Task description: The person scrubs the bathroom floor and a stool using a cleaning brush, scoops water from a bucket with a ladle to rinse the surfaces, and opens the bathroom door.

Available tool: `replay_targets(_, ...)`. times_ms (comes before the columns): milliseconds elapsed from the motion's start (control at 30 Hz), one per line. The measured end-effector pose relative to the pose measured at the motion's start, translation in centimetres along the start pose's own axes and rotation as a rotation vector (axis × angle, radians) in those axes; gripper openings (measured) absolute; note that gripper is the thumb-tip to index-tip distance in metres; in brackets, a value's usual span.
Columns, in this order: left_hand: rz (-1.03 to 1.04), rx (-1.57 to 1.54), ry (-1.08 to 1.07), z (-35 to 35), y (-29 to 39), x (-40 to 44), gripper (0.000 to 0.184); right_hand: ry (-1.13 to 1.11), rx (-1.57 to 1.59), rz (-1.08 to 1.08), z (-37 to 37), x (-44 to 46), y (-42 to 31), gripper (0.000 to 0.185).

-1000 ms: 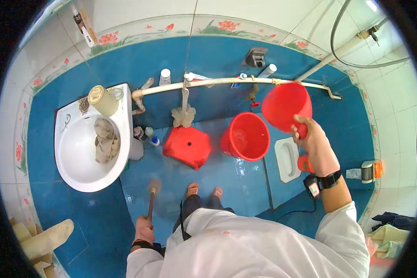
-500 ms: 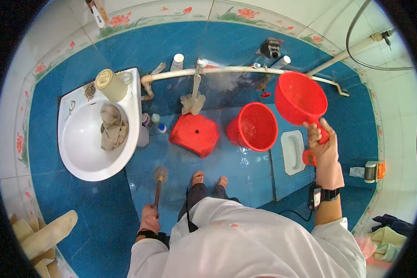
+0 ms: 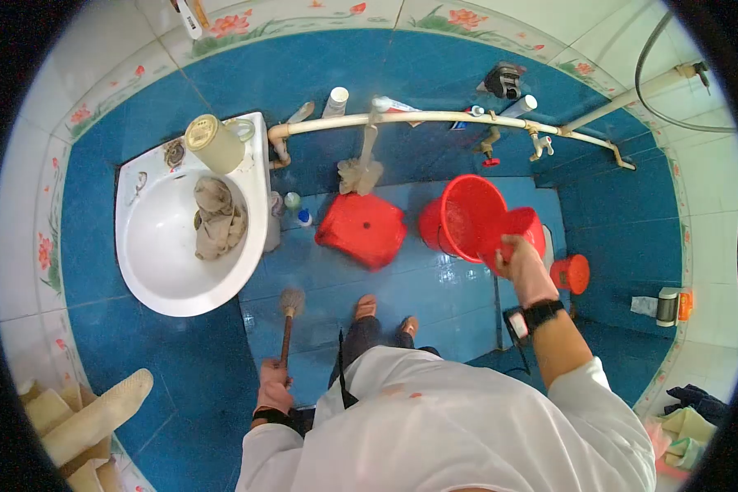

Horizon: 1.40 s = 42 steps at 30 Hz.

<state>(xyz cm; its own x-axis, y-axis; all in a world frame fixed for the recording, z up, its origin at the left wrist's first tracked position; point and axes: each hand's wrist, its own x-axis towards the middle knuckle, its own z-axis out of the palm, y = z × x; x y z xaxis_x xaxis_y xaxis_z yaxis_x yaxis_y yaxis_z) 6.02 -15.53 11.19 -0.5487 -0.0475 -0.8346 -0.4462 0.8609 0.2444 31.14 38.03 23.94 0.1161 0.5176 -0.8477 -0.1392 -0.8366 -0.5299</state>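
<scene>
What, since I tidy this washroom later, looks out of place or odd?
A crumpled greyish-beige cloth lies bunched inside the white, rounded ceramic basin, which seems odd because it looks dropped there rather than hung.

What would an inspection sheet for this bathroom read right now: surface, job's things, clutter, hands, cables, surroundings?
Surface: blue tiled floor, shiny in places; wetness cannot be confirmed.
Job's things: brush, bristle end pointing away from the person; red dipper overlapping red bucket in view, contact unclear.
Clutter: red stool left of the bucket; small bottles between stool and white basin; grey cloth in the basin.
Left hand: closed around the brush.
Right hand: holding the dipper.
Cables: dark cord near the right wristband.
Surroundings: pale pipe along the blue wall; cloths at lower right.
</scene>
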Motion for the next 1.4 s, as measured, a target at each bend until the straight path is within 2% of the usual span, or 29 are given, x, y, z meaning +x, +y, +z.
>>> replay_targets(133,-0.096,0.022,-0.040,-0.5,-1.4,1.0,0.020,0.051,-0.034,0.024,9.3,-4.0,-0.3,0.017)
replay_targets(233,-0.089,-0.043,-0.048,-0.4,-4.7,3.9,0.018,-0.080,0.413,0.269,10.8,-0.6,-0.6,0.020)
replay_targets(333,-0.109,-0.092,0.013,-0.9,0.1,-1.2,0.021,-0.203,0.871,0.498,10.6,2.3,0.1,0.024)
replay_targets(367,-0.108,-0.095,0.011,-0.8,-0.2,-1.0,0.021,-0.238,0.746,0.500,10.1,1.1,-0.4,0.034)
replay_targets(467,-0.107,-0.091,-0.009,-0.3,-0.5,-0.2,0.021,-0.383,0.700,0.602,5.1,3.0,-0.7,0.039)
replay_targets(500,-0.108,-0.081,-0.023,-0.2,-0.2,-0.2,0.021,-0.450,0.635,0.534,3.1,3.0,-0.7,0.040)
replay_targets(600,-0.091,-0.060,-0.032,0.5,1.6,-0.9,0.019,-0.411,0.535,0.472,-1.6,2.9,-1.2,0.040)
replay_targets(633,-0.082,-0.053,-0.030,0.8,2.3,-1.3,0.018,-0.417,0.491,0.511,-3.7,4.9,-1.4,0.036)
replay_targets(733,-0.052,-0.040,-0.031,1.8,3.4,-1.6,0.018,-0.214,0.280,0.230,-6.7,6.7,-1.6,0.029)
replay_targets(833,-0.020,-0.046,-0.091,2.6,5.0,-2.9,0.018,-0.119,0.073,0.247,-8.9,11.8,-2.2,0.022)
replay_targets(967,0.032,-0.010,-0.040,4.8,7.0,-5.5,0.018,-0.079,-0.168,0.259,-10.2,23.8,-1.2,0.017)
replay_targets(1067,0.023,0.020,0.005,7.2,8.4,-7.2,0.020,0.035,-0.451,0.283,-9.2,34.0,1.1,0.017)
replay_targets(1100,0.022,0.027,0.058,8.1,7.6,-7.2,0.021,-0.013,-0.907,0.118,-9.8,39.5,2.5,0.018)
replay_targets(1167,0.135,0.158,0.080,7.8,1.8,-5.2,0.021,0.032,-1.353,-0.156,-7.9,42.2,3.7,0.022)
replay_targets(1200,0.188,0.225,0.088,7.9,0.1,-4.4,0.021,0.092,-1.425,-0.261,-7.0,42.7,4.0,0.025)
replay_targets(1233,0.020,0.293,0.148,8.7,1.5,-5.2,0.020,0.151,-1.465,-0.320,-6.3,43.1,4.2,0.028)
replay_targets(1267,0.030,0.306,0.145,9.5,2.3,-5.8,0.019,0.250,-1.532,-0.418,-6.8,46.1,5.6,0.027)
replay_targets(1333,0.044,0.333,0.137,10.6,3.5,-7.1,0.017,0.312,-1.611,-0.378,-3.8,44.7,5.0,0.026)
replay_targets(1400,-0.069,0.392,0.106,12.1,7.9,-8.9,0.019,0.251,-1.581,-0.325,-3.3,48.4,7.7,0.025)
